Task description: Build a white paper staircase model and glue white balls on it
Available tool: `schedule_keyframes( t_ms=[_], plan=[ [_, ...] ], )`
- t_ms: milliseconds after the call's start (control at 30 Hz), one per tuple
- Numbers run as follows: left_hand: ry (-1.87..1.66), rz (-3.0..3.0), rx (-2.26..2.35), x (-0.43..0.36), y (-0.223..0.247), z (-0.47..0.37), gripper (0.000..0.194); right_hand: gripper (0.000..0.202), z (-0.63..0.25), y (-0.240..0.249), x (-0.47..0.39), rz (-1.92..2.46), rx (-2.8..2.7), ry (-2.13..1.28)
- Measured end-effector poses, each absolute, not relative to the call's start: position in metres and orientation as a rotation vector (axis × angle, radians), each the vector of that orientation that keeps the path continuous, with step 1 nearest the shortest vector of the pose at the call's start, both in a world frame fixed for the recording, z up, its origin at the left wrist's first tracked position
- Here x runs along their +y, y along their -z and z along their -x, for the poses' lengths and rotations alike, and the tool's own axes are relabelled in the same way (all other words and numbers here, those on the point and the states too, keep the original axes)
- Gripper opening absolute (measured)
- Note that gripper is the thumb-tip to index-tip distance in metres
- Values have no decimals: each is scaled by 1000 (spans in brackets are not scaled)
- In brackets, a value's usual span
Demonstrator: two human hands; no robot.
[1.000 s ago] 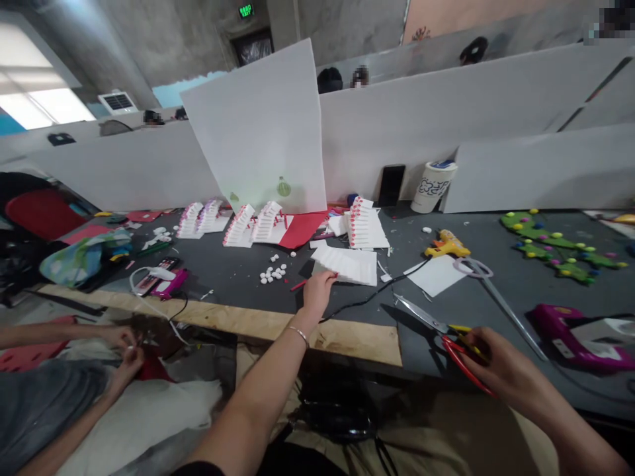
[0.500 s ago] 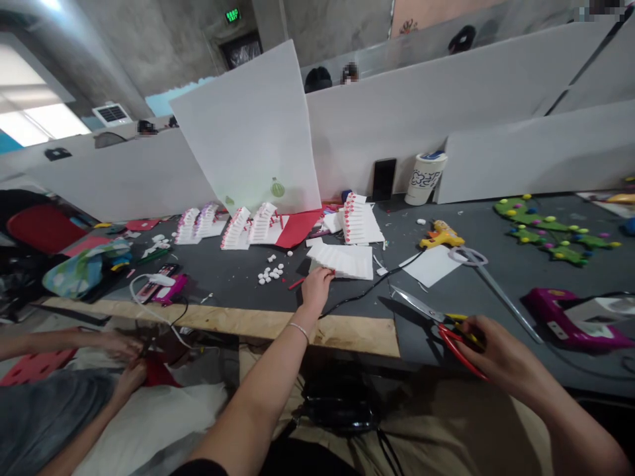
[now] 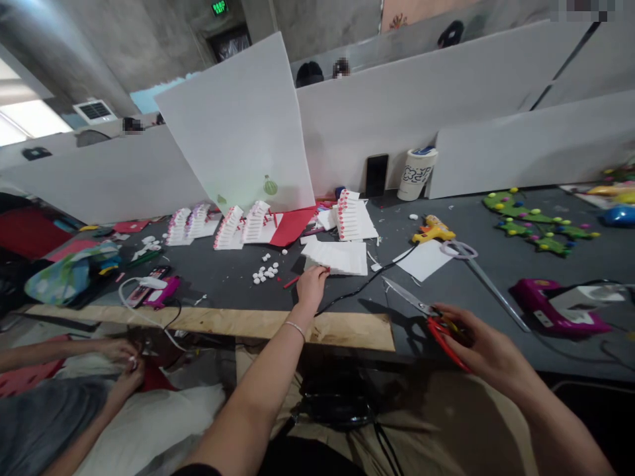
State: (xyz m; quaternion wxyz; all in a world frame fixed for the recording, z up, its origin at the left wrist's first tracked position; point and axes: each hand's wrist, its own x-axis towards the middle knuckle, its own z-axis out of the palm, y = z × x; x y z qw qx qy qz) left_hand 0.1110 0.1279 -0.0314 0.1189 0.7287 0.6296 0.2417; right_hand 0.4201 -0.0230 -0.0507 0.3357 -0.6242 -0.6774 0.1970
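My left hand point(image 3: 312, 285) reaches to the front edge of a white folded, ridged piece point(image 3: 340, 256) on the dark table. Its fingers are pinched together there, with a small red spot at the tips; what they hold I cannot make out. In my right hand point(image 3: 469, 337) are scissors point(image 3: 436, 324) with red and yellow handles, blades pointing left and away from me. A thin red stick point(image 3: 291, 282) and several small white pellets point(image 3: 265, 272) lie left of my left hand. Behind the ridged piece stands a stepped white piece with red tips point(image 3: 350, 215).
A yellow glue gun point(image 3: 434, 229) rests by a white sheet point(image 3: 425, 260), its black cord passing near my left hand. More tipped white pieces point(image 3: 228, 228) stand left. At right are a purple power strip point(image 3: 555, 307) and green decoration point(image 3: 526, 215). A co-worker's hands point(image 3: 124, 363) show lower left.
The camera view has shifted slightly. My right hand and the scissors have moved a little to the left and up, with the fingers closer around the handles. My left hand stays at the white piece.
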Motion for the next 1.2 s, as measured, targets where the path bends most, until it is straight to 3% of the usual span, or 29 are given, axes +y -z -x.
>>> schedule_keyframes(
  t_ms=[467,1200],
  plan=[
    [-705,-2090,1775,128,31,-111,17,36,-324,0,21,1867,-2218,-16],
    [-638,-2021,1738,124,30,-115,23,38,-300,-11,32,2044,-2237,120]
  ],
)
